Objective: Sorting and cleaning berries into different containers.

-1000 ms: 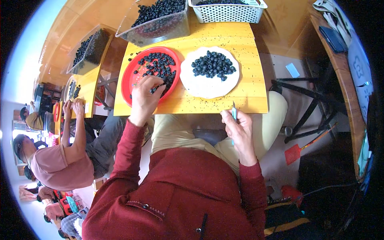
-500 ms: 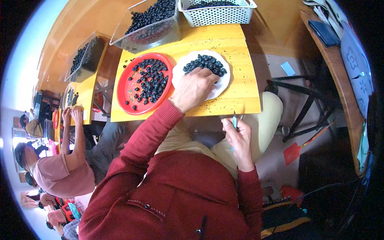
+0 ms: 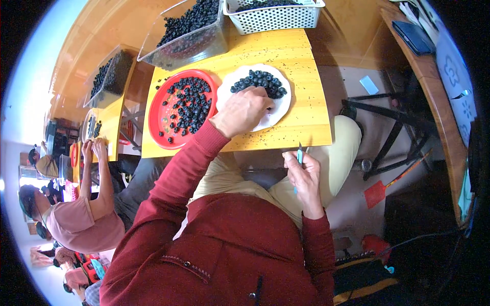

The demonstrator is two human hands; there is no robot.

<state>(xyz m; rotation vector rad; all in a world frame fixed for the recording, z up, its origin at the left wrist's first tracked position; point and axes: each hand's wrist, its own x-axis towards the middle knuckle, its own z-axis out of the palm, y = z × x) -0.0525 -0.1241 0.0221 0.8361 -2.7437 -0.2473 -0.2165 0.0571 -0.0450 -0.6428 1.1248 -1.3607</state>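
On the yellow desk (image 3: 301, 117) stand a red plate (image 3: 163, 109) and a white plate (image 3: 278, 109) of berries (image 3: 260, 81). The left hand (image 3: 242, 109), curled, stays over the white plate as half a second ago, fingers at the berries. The right hand (image 3: 303, 176) keeps gripping a small teal tool (image 3: 299, 153).

Few show — a dark blue flat pouch (image 3: 414, 36) on the wooden side counter (image 3: 443, 102), far right.

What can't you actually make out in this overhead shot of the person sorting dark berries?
- Left hand fingertips: curled over the white plate, so any berry pinched there is hidden by the hand itself.
- Small teal tool in the right hand: too small to tell its kind.
- White basket: top cut off by the picture edge.
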